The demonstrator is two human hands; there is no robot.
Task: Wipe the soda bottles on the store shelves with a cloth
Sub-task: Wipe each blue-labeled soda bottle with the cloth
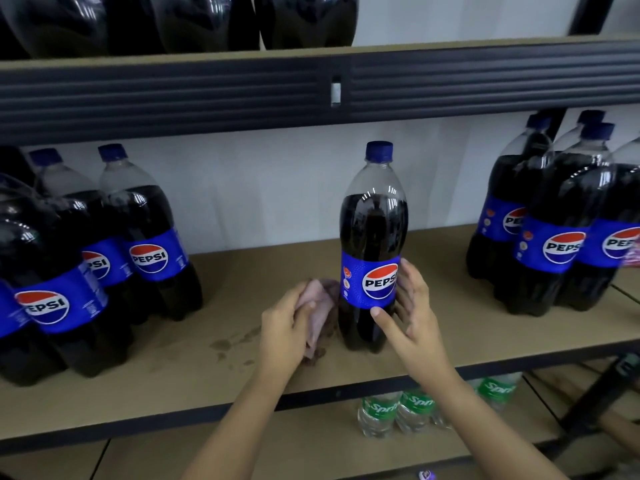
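The bottle (373, 244) in front of me is full almost to the shoulder with dark soda, so I judge it heavy for its size and steady on its base. The plastic wall is smooth and shiny and gives a little under pressure, and I think it may be slippery where it is wet. The best place to hold it seems the waist at the blue label, where the paper gives more friction, or the neck under the blue cap if I must lift it.

It stands upright alone in the middle of the brown shelf (270, 368), well apart from the group of bottles on the left (149, 244) and the group on the right (547, 237). The label shows a round red, white and blue logo.

My right hand (412, 313) lies against the right side of the bottle at the label, fingers spread and nearly straight, thumb touching the front below the logo. My left hand (287, 327) grips a pale pink cloth (317, 306), bunched, just beside the bottle's left side; whether it touches I cannot tell. Some dark wet spots (228, 344) are on the shelf near my left hand.
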